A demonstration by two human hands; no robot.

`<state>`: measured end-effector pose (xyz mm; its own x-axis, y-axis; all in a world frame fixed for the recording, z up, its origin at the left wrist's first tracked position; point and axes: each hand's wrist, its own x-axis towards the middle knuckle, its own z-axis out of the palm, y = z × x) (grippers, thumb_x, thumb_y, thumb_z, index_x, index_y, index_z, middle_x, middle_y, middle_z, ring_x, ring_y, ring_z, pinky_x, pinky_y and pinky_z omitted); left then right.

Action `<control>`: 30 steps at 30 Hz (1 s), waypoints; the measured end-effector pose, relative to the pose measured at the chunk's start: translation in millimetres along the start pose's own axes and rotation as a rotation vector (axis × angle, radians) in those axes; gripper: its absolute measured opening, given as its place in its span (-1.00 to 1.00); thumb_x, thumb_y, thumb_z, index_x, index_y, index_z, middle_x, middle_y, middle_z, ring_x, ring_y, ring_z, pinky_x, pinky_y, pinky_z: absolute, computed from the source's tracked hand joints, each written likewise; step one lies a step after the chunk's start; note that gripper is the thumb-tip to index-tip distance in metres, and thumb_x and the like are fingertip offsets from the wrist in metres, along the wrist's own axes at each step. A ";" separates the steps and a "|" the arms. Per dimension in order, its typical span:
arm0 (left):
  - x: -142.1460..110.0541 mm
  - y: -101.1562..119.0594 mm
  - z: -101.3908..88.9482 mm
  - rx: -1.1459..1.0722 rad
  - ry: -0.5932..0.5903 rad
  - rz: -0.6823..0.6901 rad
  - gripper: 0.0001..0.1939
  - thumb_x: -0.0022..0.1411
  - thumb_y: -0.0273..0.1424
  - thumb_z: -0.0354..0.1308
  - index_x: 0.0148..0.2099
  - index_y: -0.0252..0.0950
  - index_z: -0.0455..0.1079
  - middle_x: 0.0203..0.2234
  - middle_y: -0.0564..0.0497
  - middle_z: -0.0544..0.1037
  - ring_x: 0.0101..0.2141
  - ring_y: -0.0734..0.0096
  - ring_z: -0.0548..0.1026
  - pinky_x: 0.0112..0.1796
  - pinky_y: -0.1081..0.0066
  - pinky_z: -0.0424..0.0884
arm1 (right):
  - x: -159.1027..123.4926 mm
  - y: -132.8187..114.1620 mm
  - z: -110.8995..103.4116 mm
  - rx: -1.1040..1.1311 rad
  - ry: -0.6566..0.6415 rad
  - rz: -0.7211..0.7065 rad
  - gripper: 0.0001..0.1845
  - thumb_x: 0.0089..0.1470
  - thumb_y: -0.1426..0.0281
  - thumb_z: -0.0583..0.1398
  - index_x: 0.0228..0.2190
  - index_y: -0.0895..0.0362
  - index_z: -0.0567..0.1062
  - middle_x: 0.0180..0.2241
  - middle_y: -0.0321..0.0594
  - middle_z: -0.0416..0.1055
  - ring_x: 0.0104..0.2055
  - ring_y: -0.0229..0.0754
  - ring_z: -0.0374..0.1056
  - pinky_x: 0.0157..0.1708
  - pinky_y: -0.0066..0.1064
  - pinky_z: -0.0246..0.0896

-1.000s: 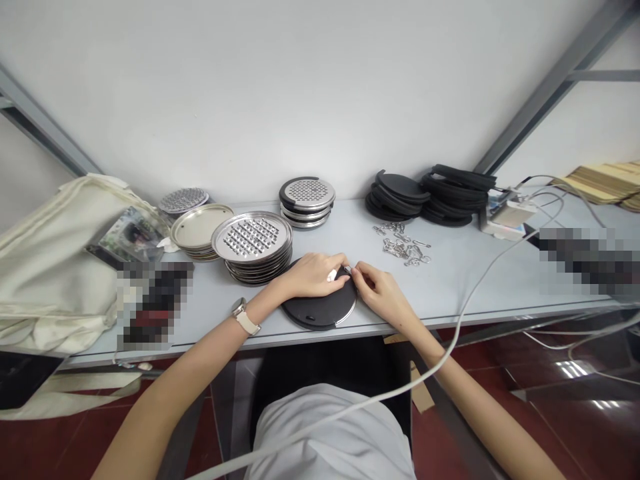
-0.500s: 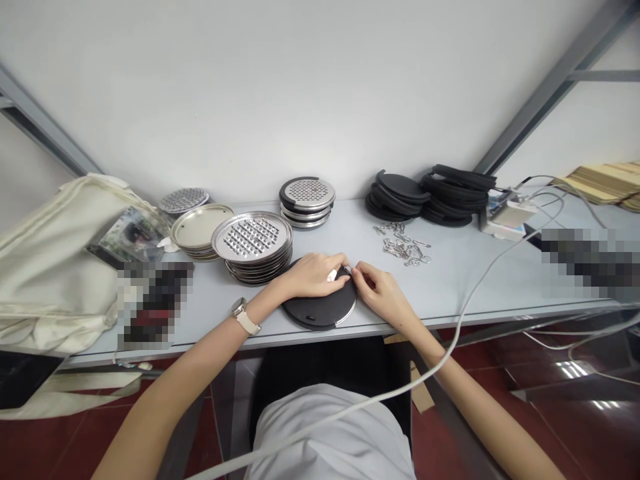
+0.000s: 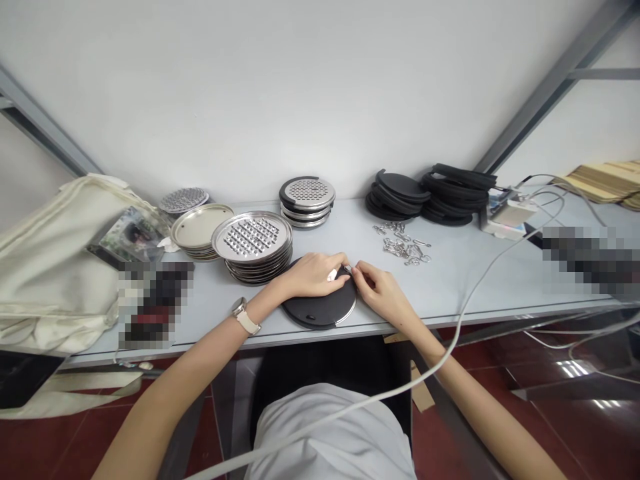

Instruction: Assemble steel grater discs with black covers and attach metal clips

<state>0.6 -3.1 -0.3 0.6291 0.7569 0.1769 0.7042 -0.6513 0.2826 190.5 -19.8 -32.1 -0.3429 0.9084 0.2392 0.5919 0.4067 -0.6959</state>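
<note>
A black round disc (image 3: 320, 308) with a shiny metal rim along its right side lies flat near the table's front edge. My left hand (image 3: 317, 275) rests over its upper part, fingers bent and closed at the upper right rim, with something white at one finger. Just to the right, my right hand (image 3: 377, 287) is closed in a pinch at the same spot, against the disc's edge. A small shiny metal clip (image 3: 349, 269) shows between the fingertips of both hands; the fingers hide most of it. Similar loose metal clips (image 3: 404, 248) lie scattered behind my right hand.
Left of the disc stands a stack of round metal graters (image 3: 253, 239), with a pile of plain metal discs (image 3: 201, 227) beside it. More graters (image 3: 307, 200) and stacked black covers (image 3: 397, 197) stand along the wall. A white cable (image 3: 463, 310) crosses over my right forearm.
Almost nothing differs. Both hands stay at the disc's upper right rim, and my right fingertips have shifted only very slightly.
</note>
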 end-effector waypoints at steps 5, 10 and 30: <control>0.0 0.1 0.1 -0.002 -0.005 -0.001 -0.73 0.30 -0.21 -0.03 -0.05 -0.22 0.30 -0.31 0.01 0.57 -0.30 0.24 0.53 -0.32 0.38 0.32 | -1.2 0.7 -0.3 0.019 0.022 0.008 -0.66 0.24 0.27 -0.03 -0.55 0.09 0.11 -0.65 -0.42 0.04 -0.59 -0.32 0.03 -0.52 -0.45 -0.10; 0.4 0.5 0.3 -0.009 -0.006 -0.007 -0.73 0.31 -0.23 -0.03 -0.01 -0.20 0.30 -0.27 0.02 0.57 -0.27 0.24 0.54 -0.30 0.38 0.33 | -0.7 1.1 -0.7 0.024 0.042 0.014 -0.66 0.23 0.29 -0.02 -0.56 0.10 0.08 -0.65 -0.43 0.01 -0.60 -0.33 0.01 -0.52 -0.46 -0.11; 0.4 3.2 -0.3 0.051 0.039 -0.073 -0.69 0.26 -0.16 0.00 -0.05 -0.19 0.33 -0.33 0.02 0.57 -0.33 0.22 0.52 -0.36 0.37 0.30 | 3.5 0.7 0.7 -0.051 -0.014 -0.010 -0.70 0.25 0.31 -0.06 -0.51 0.08 0.23 -0.61 -0.34 0.24 -0.56 -0.25 0.17 -0.47 -0.45 -0.04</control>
<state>3.0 -4.9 0.9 0.5628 0.8032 0.1950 0.7642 -0.5956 0.2477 189.2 -16.4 -32.2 -0.3593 0.9028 0.2361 0.6249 0.4207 -0.6577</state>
